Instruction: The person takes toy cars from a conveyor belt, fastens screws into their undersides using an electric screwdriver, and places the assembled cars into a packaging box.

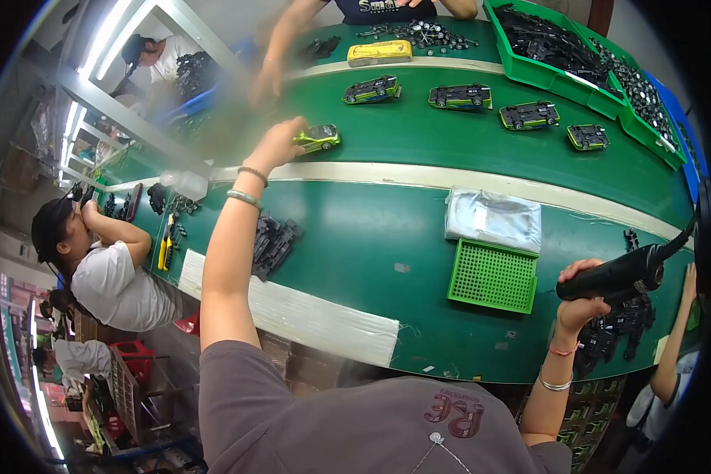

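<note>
The left hand (pixel 276 146) is stretched far out over the counter (pixel 371 237), its fingers closed on a small yellow-green toy car (pixel 317 138) that sits on the moving green belt (pixel 450 142) just past the pale dividing strip (pixel 419 175). The right hand (pixel 581 296) is clenched around the grip of a black electric screwdriver (pixel 620 276), held above the counter's right end, with its cable running up toward the right edge.

Below that hand, at the near right corner, lies a heap of black plastic car parts (pixel 620 328). Just left of the screwdriver a green perforated tray (pixel 494 276) rests on the counter, and touching its far side is a clear plastic bag (pixel 494 220). Beside the left forearm another small pile of black chassis parts (pixel 272 243) lies near the counter's near edge, next to a white strip (pixel 292 310) along that edge.

Farther out on the belt, four upturned car bodies (pixel 460 96) stand in a row, well apart from each other. Green bins (pixel 561 59) of dark parts line the far right corner. Another person's hand (pixel 268 79) reaches in from the far side.
</note>
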The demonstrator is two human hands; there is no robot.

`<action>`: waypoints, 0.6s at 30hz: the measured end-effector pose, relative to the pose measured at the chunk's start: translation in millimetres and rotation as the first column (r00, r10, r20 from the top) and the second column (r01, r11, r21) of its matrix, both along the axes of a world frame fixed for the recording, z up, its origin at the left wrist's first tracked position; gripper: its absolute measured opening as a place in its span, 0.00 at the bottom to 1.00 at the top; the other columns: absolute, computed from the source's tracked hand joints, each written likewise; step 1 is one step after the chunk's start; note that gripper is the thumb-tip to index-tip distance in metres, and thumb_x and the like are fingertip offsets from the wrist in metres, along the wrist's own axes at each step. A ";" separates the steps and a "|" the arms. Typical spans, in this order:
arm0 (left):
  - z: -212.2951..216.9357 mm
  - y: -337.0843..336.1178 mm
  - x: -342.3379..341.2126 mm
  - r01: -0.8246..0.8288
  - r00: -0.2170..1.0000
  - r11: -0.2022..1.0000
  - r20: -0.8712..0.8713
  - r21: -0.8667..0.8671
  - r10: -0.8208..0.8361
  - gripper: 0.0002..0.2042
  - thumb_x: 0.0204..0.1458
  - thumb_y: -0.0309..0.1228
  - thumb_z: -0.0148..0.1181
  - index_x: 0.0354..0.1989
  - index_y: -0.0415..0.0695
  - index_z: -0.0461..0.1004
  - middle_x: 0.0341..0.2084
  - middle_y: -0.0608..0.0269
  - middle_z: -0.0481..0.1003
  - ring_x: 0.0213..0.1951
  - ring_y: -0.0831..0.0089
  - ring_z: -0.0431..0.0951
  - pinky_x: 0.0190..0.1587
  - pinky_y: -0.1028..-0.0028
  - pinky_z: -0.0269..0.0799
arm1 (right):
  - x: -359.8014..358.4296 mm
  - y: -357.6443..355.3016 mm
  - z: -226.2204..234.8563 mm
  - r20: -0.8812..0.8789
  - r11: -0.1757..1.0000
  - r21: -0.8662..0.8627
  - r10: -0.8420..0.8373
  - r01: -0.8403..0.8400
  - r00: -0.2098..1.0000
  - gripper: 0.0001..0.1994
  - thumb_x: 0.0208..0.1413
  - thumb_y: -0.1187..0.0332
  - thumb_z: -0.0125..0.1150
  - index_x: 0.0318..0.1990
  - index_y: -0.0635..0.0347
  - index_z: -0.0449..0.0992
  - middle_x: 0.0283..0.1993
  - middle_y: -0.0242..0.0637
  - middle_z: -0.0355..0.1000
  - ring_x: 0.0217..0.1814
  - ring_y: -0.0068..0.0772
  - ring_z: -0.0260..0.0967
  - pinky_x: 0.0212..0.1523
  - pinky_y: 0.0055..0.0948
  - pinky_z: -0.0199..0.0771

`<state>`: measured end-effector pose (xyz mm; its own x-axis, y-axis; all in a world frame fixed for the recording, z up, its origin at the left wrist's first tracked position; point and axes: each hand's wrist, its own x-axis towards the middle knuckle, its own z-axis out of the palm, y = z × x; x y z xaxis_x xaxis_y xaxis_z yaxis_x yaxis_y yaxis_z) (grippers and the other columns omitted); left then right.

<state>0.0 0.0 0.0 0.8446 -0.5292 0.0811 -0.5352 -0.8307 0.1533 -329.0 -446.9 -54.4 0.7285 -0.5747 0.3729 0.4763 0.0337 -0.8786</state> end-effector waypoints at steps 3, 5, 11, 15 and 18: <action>-9.4 -21.5 9.1 0.056 0.996 0.998 0.065 -0.031 -0.054 0.21 0.35 0.25 0.64 0.41 0.44 0.66 0.39 0.53 0.71 0.44 0.56 0.70 0.46 0.65 0.67 | 3.8 10.7 0.7 0.000 0.999 0.009 -0.044 0.044 0.999 0.44 0.30 0.22 0.43 0.35 0.61 0.61 0.24 0.35 0.60 0.25 0.26 0.59 0.27 0.24 0.64; -13.3 -56.4 6.7 0.176 0.984 0.978 0.045 -0.111 -0.172 0.18 0.38 0.27 0.64 0.40 0.43 0.68 0.37 0.53 0.72 0.43 0.56 0.71 0.45 0.65 0.67 | 1.8 7.7 2.1 -0.020 0.999 0.018 -0.033 0.033 0.999 0.45 0.30 0.22 0.42 0.35 0.61 0.61 0.24 0.34 0.60 0.24 0.25 0.59 0.26 0.24 0.64; 8.2 -176.2 -0.5 0.469 0.882 0.825 0.226 -0.315 -0.414 0.11 0.43 0.32 0.59 0.35 0.43 0.71 0.34 0.53 0.72 0.40 0.57 0.72 0.43 0.65 0.68 | 2.4 7.2 6.0 -0.037 0.997 -0.005 -0.080 0.080 0.996 0.45 0.29 0.21 0.41 0.34 0.61 0.61 0.23 0.34 0.60 0.22 0.26 0.60 0.25 0.23 0.63; 11.8 -257.2 -7.3 0.567 0.823 0.758 0.252 -0.322 -0.508 0.07 0.45 0.31 0.55 0.31 0.43 0.72 0.30 0.53 0.73 0.37 0.56 0.72 0.41 0.64 0.68 | 0.5 6.1 5.8 -0.050 0.998 -0.006 -0.067 0.067 0.996 0.45 0.29 0.21 0.40 0.33 0.61 0.61 0.23 0.35 0.61 0.21 0.26 0.60 0.24 0.24 0.63; 8.2 -314.8 -22.5 0.596 0.803 0.765 0.186 -0.242 -0.567 0.08 0.46 0.32 0.55 0.33 0.43 0.73 0.32 0.52 0.73 0.38 0.56 0.73 0.42 0.63 0.69 | -0.3 4.3 1.7 -0.056 0.998 0.014 -0.058 0.059 0.997 0.45 0.28 0.20 0.39 0.34 0.61 0.61 0.23 0.36 0.61 0.22 0.27 0.61 0.25 0.24 0.64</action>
<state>-22.5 -314.8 8.2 0.3619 -0.8588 0.3625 -0.9259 -0.2858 0.2472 -329.4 -442.6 -52.8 0.7125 -0.6226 0.3236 0.4287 0.0212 -0.9032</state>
